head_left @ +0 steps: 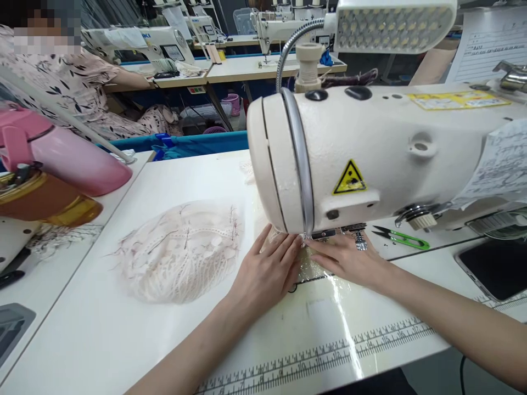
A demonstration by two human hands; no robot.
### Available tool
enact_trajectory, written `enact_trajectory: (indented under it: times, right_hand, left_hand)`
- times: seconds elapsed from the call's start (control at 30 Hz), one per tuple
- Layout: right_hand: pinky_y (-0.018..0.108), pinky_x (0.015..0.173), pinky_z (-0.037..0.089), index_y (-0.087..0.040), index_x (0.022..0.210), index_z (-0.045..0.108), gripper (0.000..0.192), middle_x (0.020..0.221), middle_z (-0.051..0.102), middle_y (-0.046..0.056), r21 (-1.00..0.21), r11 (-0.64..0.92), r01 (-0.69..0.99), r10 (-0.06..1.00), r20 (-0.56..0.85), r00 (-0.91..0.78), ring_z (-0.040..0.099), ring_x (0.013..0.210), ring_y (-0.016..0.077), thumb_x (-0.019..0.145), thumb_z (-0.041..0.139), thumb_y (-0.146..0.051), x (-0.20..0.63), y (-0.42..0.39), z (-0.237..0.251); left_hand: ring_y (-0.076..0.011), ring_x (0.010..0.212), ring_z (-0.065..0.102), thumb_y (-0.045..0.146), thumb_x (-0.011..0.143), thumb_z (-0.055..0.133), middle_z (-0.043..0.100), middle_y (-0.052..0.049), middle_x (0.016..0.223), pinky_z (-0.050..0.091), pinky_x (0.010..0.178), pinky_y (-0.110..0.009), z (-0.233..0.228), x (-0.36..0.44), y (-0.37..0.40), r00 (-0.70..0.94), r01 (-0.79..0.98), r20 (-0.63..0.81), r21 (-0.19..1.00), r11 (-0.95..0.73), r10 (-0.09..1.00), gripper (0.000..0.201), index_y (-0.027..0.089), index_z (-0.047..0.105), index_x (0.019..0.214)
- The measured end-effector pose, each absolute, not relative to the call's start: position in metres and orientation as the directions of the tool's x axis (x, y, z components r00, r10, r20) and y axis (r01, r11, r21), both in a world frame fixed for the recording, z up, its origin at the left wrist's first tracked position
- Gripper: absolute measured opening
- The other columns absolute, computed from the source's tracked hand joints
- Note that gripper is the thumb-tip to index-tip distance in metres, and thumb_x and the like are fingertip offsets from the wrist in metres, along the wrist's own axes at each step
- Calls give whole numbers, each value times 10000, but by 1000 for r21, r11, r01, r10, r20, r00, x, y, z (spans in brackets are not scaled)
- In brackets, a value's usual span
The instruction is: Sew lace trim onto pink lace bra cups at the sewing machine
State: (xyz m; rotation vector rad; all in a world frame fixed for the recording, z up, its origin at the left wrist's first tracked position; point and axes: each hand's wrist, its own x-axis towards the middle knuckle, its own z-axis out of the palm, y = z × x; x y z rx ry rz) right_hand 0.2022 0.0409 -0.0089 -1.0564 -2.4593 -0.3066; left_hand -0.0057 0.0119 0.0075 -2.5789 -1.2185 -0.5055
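Needle hidden behind machine head point(329, 159)

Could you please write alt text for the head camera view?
Both hands, left hand and right hand, lie flat on a lace piece under the head of a white sewing machine. A pile of pale lace lies to the left on the white table, and green snips to the right.

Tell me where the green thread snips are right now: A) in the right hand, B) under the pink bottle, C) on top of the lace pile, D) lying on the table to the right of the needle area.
D: the green thread snips lie on the table, right of the right hand, which rests flat on the fabric under the sewing machine.
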Motion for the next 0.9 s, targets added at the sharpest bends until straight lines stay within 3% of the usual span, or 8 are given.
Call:
enact_trajectory:
  times: [0.13,0.3,0.47,0.73,0.9]
  right_hand:
    - [411,787,464,-317,1129,639,320,873,715,17,65,669,740,616,509,-602,647,743,218,926,445,-470,201,39,-11]
    - [407,848,434,-295,1223,584,356,1035,697,52,25,678,735,638,477,-605,638,792,211,907,503,-439,200,40,-8]
    - [389,835,436,-295,1211,590,335,1013,697,41,13,696,718,617,500,-607,626,822,205,907,504,-403,200,44,-12]
    - [343,652,474,-325,1083,662,276,971,699,17,-209,684,699,702,449,-553,638,809,194,920,441,-300,212,50,-11]
    - [392,629,483,-297,1034,678,300,979,694,47,-255,656,711,731,448,-514,633,738,214,932,397,-282,218,54,-9]
  left_hand:
    - [-239,1058,629,268,934,427,670,-88,1145,393,1041,-482,8,-5,13,583,792,399,-82,-605,708,320,134,616,1154]
    - [-246,1053,627,278,930,425,672,-98,1135,408,1023,-474,6,-4,13,573,802,400,-91,-591,716,330,130,618,1152]
    - [-260,1048,617,287,929,424,671,-100,1132,407,1013,-476,5,-3,13,562,815,376,-99,-571,737,352,105,603,1171]
    - [-258,1095,587,313,934,418,658,-97,1161,363,1028,-469,5,-3,12,545,829,340,-82,-553,767,378,120,573,1220]
    - [-255,1131,561,326,941,406,645,-96,1184,336,1037,-461,6,-3,10,532,841,300,-75,-536,792,386,132,552,1241]
